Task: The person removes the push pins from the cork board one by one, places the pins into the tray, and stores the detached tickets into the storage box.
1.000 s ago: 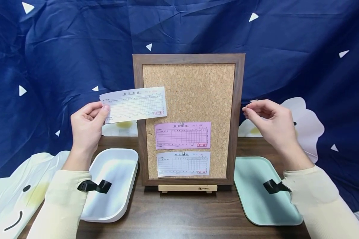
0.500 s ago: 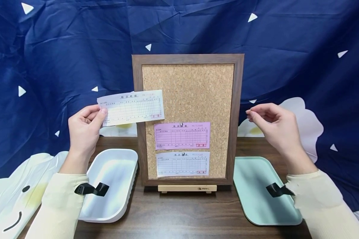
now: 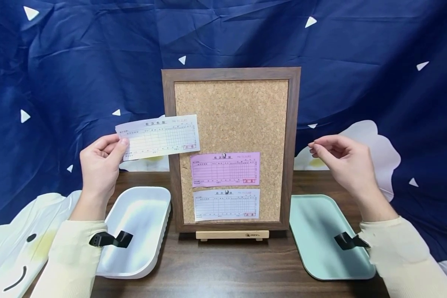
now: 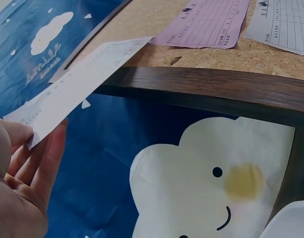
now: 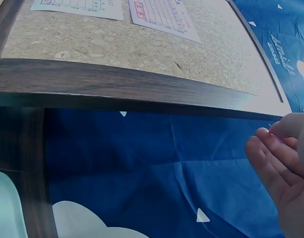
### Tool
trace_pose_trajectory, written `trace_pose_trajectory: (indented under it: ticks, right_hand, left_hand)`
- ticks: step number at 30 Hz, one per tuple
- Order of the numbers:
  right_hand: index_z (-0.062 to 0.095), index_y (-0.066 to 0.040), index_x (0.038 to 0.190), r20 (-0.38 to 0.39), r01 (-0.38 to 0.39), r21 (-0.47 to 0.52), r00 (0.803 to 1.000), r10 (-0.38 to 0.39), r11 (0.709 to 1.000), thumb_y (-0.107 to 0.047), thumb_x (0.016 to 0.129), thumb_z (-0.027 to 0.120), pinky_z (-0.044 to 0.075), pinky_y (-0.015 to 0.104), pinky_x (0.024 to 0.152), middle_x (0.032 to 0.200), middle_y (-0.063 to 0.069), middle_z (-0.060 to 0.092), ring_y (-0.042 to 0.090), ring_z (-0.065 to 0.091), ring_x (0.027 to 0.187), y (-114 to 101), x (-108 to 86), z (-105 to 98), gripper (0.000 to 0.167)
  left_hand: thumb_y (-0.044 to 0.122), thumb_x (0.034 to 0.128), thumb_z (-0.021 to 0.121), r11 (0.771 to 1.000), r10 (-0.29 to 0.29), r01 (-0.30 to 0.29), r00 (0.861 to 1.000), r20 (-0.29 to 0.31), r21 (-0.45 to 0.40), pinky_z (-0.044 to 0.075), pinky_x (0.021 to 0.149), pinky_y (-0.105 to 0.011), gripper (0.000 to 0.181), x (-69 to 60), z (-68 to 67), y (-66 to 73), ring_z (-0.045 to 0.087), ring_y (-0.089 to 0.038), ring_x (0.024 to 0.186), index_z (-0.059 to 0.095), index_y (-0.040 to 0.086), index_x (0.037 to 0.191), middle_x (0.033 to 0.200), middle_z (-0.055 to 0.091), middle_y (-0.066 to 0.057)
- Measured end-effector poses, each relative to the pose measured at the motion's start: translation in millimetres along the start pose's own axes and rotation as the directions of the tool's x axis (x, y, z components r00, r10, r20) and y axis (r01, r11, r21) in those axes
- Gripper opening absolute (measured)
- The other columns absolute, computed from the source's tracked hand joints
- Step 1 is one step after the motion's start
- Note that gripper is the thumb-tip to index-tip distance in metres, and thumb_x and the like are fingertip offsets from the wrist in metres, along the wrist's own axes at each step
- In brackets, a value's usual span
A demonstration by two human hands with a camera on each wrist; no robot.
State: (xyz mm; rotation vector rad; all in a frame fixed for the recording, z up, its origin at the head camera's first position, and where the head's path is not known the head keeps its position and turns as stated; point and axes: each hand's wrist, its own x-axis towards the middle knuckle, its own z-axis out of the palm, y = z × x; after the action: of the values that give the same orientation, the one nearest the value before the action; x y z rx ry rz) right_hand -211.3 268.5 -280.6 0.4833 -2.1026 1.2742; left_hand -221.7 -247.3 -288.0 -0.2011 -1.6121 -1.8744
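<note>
Here on the left, the left hand (image 3: pixel 101 165) has a white slip (image 3: pixel 158 138) by its left end, thumb in front, the grip narrow and pinched on the paper. The slip is up in the air, tilted slightly, its right end passing in front of the left frame of the corkboard (image 3: pixel 231 111). Over on the right, the right hand (image 3: pixel 346 165) hangs beside the board's right edge, thumb and fingertips together, and that grip seems to hold a tiny pin-like thing (image 5: pixel 270 125), too small to be certain. On the board, a pink slip (image 3: pixel 225 169) sits just above a lower white slip (image 3: pixel 226 211), each with a round silver pin (image 3: pixel 224 155) at its top. The board stands on a wooden stand (image 3: pixel 232 235) on the brown worktop (image 3: pixel 227 269), a white tray (image 3: pixel 139 219) to its left, a green tray (image 3: pixel 324 231) to its right.
</note>
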Motion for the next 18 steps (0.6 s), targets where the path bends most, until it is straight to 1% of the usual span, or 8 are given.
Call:
trace_pose_trajectory:
  ticks: [8, 13, 18]
  right_hand:
    - [0.074, 0.014, 0.107, 0.001, 0.001, 0.014, 1.0, -0.001, 1.0, 0.011, 0.097, 0.071, 0.057, 0.008, 0.075, 0.095, -0.021, 0.08, -0.005, 0.075, 0.083, 7, -5.9, -2, 0.011]
    - [0.074, 0.015, 0.107, 0.003, 0.002, 0.013, 1.0, -0.002, 1.0, 0.012, 0.097, 0.071, 0.057, 0.008, 0.077, 0.095, -0.021, 0.079, -0.005, 0.075, 0.083, 10, -8.8, -2, 0.011]
    - [0.074, 0.014, 0.106, 0.011, -0.018, 0.002, 1.0, 0.018, 1.0, 0.011, 0.097, 0.072, 0.057, 0.008, 0.077, 0.093, -0.022, 0.079, -0.006, 0.075, 0.082, 12, -10.9, -3, 0.01]
  left_hand:
    - [-0.005, 0.0948, 0.076, 1.0, -0.006, 0.006, 1.0, -0.013, -0.02, 0.056, 0.062, -0.013, 0.015, 0.3, -2.5, -1.5, 0.073, -0.003, 0.067, 0.079, 0.009, 0.094, 0.079, 0.08, 0.003]
    - [-0.005, 0.0953, 0.075, 1.0, -0.004, 0.004, 1.0, -0.027, -0.018, 0.056, 0.061, -0.013, 0.016, 0.7, -5.5, -0.9, 0.072, -0.002, 0.065, 0.08, 0.009, 0.094, 0.077, 0.08, 0.003]
    - [-0.005, 0.0953, 0.075, 1.0, -0.012, 0.011, 0.999, -0.038, -0.02, 0.057, 0.063, -0.013, 0.016, 0.9, -10.1, -1.5, 0.072, -0.002, 0.066, 0.079, 0.01, 0.093, 0.077, 0.08, 0.003]
